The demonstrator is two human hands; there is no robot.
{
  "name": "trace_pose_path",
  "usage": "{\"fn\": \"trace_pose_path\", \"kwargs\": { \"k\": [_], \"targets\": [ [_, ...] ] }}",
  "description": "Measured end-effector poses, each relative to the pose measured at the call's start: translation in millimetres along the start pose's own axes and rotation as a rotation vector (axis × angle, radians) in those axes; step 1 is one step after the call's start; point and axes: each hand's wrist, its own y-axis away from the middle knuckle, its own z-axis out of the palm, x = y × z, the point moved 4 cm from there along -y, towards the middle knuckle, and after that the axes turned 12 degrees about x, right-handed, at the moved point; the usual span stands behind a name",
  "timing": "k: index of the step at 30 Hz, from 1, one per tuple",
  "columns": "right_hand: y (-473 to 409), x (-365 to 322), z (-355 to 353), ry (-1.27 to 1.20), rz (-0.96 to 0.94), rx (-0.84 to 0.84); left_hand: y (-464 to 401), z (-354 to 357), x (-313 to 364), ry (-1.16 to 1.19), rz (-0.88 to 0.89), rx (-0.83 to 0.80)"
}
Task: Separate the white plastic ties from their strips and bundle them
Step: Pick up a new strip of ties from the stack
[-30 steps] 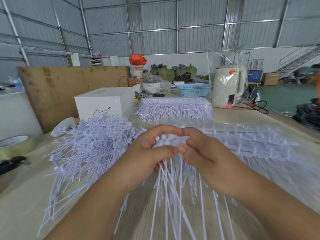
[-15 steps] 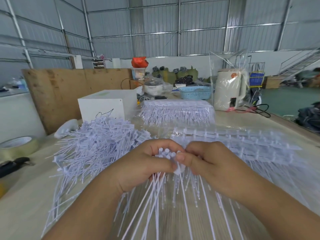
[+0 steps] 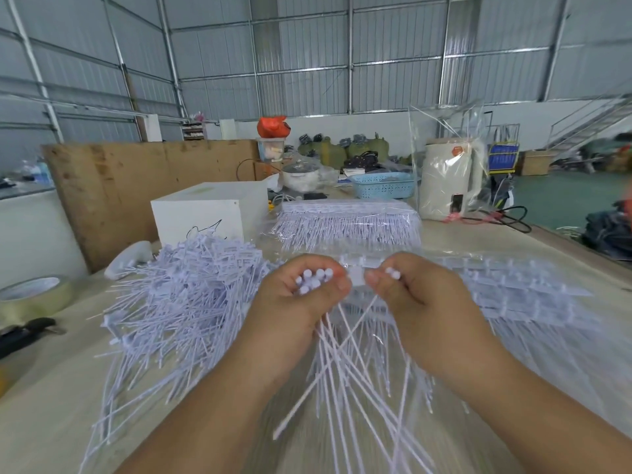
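While the left hand (image 3: 301, 295) clamps a bunch of freed ties (image 3: 345, 364) at frame centre, the right hand (image 3: 410, 292) pinches one tie's head (image 3: 392, 273) beside the strip (image 3: 355, 278). The step looks like separating; next, likely, pass that tie into the left grip.

Warehouse workshop, corrugated metal walls (image 3: 393, 46), long worktable (image 3: 44, 398), metal staircase (image 3: 591, 121)

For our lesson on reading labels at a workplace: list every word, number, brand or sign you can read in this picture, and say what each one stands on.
No text can be read.
White box: a black scribble, not legible as words.
Blue sign: print too small.
Cream appliance: orange sticker, blurred.
White ties: their tabs are too blurred to read.
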Motion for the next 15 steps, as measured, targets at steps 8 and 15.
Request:
{"fn": "trace_pose_path", "kwargs": {
  "k": [8, 15],
  "targets": [
    [2, -1, 1, -0.179, -0.035, -0.219, -3, -6, 5, -0.092, -0.038, 0.001],
    [10, 1, 14, -0.127, -0.101, -0.362, 5, -2, 9, -0.08, -0.084, -0.345]
  ]
}}
